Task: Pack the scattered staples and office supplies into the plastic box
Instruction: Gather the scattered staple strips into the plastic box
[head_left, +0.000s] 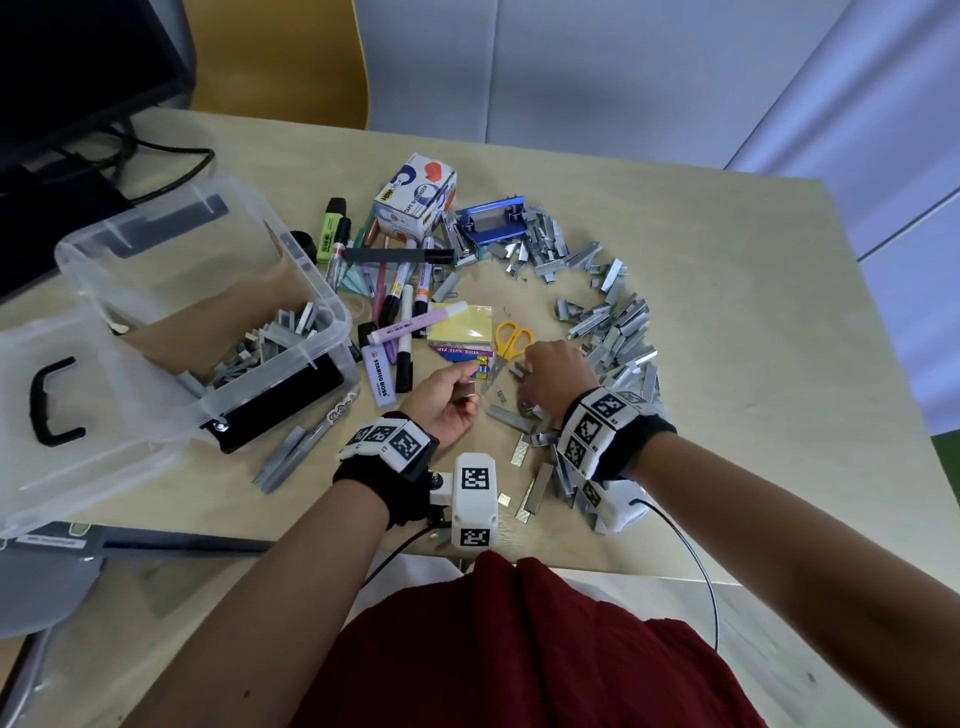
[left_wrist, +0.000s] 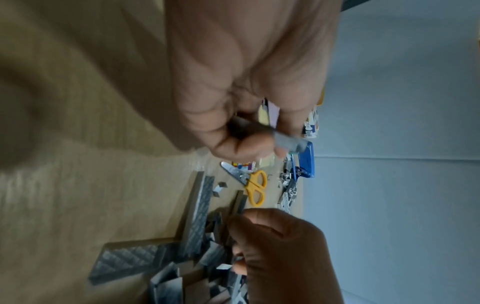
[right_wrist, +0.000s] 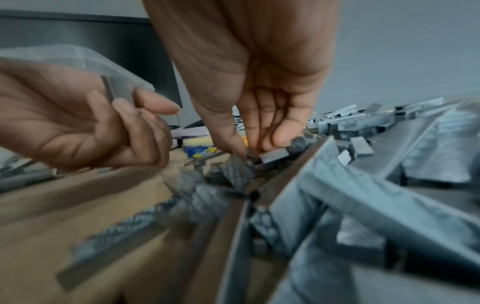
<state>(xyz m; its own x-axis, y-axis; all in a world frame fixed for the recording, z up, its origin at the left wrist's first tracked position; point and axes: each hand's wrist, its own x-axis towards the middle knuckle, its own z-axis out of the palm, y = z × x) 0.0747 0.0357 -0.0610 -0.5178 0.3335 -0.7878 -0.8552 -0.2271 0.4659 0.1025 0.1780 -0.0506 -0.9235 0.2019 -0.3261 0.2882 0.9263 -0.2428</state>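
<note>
- A short strip of staples (head_left: 466, 391) was pinched between the thumb and curled fingers of the left hand (head_left: 445, 402), which was raised slightly above the table (head_left: 727, 364).
- The right hand (head_left: 553, 375) was lowered, fingers pointing down, into the staple pile (head_left: 613, 332); a small block of staples (right_wrist: 274, 154) was gripped between its thumb and fingertips (right_wrist: 281, 135), the block lying on the heap.
- The two hands were held near each other, with the yellow-handled scissors (head_left: 508, 347) lying just beyond them and between them.
- The plastic box (head_left: 208, 312) was seen well to the left of the left hand, open, with some staples already inside; its lid (head_left: 52, 415) lay beside it, nearer the person.
- Loose staple strips were spread in an arc from beyond the right hand round to its right and back under the right wrist.
- Markers and highlighters (head_left: 400, 291) were heaped beyond the left hand, with a tape dispenser carton (head_left: 415, 200) behind them.
- A sticky note pad (head_left: 462, 351) lay just past the left fingertips.
</note>
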